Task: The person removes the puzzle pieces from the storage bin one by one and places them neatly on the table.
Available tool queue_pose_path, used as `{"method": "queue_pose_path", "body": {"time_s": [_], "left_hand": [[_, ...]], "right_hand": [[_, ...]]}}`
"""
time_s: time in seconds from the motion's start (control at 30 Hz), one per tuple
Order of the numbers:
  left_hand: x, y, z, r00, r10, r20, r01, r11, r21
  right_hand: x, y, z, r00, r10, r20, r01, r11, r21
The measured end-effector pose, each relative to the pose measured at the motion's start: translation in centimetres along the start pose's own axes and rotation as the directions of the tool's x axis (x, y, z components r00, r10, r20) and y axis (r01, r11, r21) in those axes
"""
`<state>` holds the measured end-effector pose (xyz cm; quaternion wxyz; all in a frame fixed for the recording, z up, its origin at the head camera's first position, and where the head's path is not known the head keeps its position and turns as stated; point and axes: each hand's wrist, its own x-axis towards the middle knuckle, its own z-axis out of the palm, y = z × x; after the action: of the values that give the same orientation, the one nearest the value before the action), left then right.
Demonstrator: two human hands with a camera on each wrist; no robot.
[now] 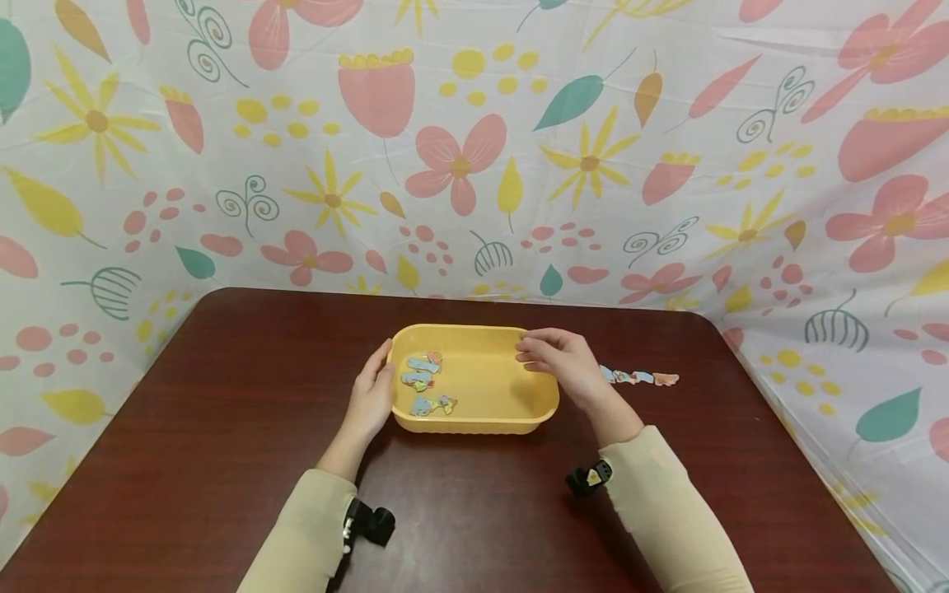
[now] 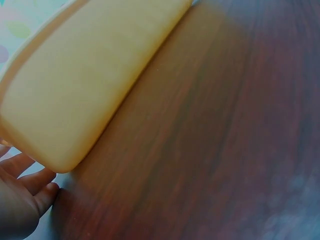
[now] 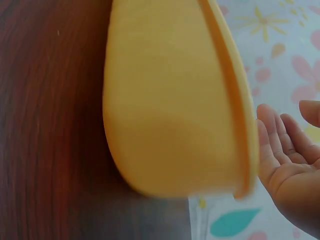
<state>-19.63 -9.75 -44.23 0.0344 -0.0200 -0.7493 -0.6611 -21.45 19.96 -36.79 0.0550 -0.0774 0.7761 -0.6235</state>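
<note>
A shallow yellow plastic tray [image 1: 474,427] sits on the table. My left hand [image 1: 373,395] is against its left end, thumb beside the rim; in the left wrist view the fingers [image 2: 35,180] reach the outer wall, fairly straight. Several small flat cut-out pieces [image 1: 423,380], light blue with orange and yellow, lie in the tray's left part. Over the right end of the tray is my right hand [image 1: 567,362], fingers loosely extended and holding nothing. The right wrist view shows its fingers [image 3: 295,142] spread beside the rim, thumb apart.
To the right of the tray, a short row of similar pieces [image 1: 643,377] lies on the dark reddish-brown table [image 1: 245,428]. A flower-printed cloth [image 1: 460,99] hangs behind the table and along both sides.
</note>
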Motion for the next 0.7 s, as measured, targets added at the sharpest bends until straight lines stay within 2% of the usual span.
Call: {"method": "queue_pose_path", "body": {"time_s": [0.4,0.57,0.7], "left_hand": [[0.1,0.1,0.1,1.000,-0.008,-0.006,0.008,1.000,0.009],[0.2,0.0,0.0,1.000,0.002,-0.016,-0.002,1.000,0.019],[0.2,0.0,0.0,1.000,0.000,-0.018,0.001,1.000,0.015]], "right_hand": [[1.9,0.3,4.9,0.996,0.033,0.088,-0.030,0.999,-0.044],[2.8,0.6,6.4,0.987,0.030,0.159,-0.019,0.997,-0.068],[3.3,1.0,7.4,0.976,0.033,0.213,-0.004,0.991,-0.136]]}}
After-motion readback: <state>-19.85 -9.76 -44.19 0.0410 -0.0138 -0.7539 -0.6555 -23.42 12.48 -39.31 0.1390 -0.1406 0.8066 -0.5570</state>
